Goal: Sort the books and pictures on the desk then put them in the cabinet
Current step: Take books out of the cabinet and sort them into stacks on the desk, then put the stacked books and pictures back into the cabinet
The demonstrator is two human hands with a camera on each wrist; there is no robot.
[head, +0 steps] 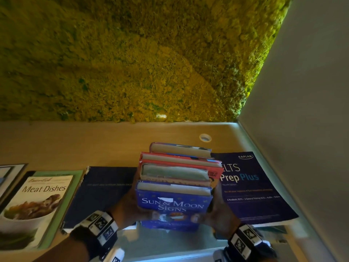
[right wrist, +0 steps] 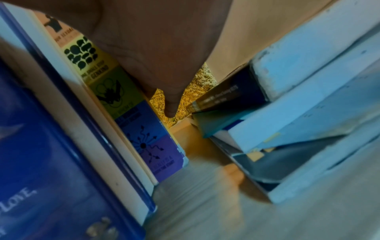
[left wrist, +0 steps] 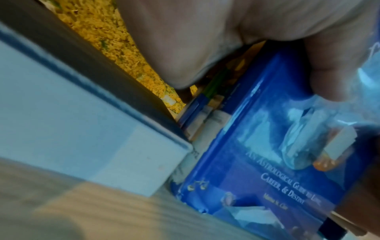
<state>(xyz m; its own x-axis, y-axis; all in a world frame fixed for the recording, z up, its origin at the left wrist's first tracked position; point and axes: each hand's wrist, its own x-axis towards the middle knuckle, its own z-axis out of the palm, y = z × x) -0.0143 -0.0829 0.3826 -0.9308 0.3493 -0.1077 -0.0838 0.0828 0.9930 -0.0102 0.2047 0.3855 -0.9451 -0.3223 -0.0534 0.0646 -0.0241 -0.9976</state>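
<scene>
I hold a stack of several books point(head: 175, 174) upright between both hands, just above the wooden desk point(head: 94, 144). The blue "Sun & Moon Signs" book point(head: 171, 207) faces me at the front, with red and blue ones behind it. My left hand point(head: 128, 208) grips the stack's left side. In the left wrist view its thumb point(left wrist: 337, 65) lies on the blue cover point(left wrist: 267, 146). My right hand point(head: 220, 214) grips the right side. The right wrist view shows its finger point(right wrist: 162, 65) along the spines beside the blue book point(right wrist: 51, 146).
On the desk lie a "Meat Dishes" cookbook point(head: 37, 203), a dark blue book point(head: 100, 190) and an IELTS Prep Plus book point(head: 255, 188). A picture frame point(head: 9, 174) shows at the far left. A moss wall point(head: 132, 63) stands behind and a white panel point(head: 302, 110) on the right.
</scene>
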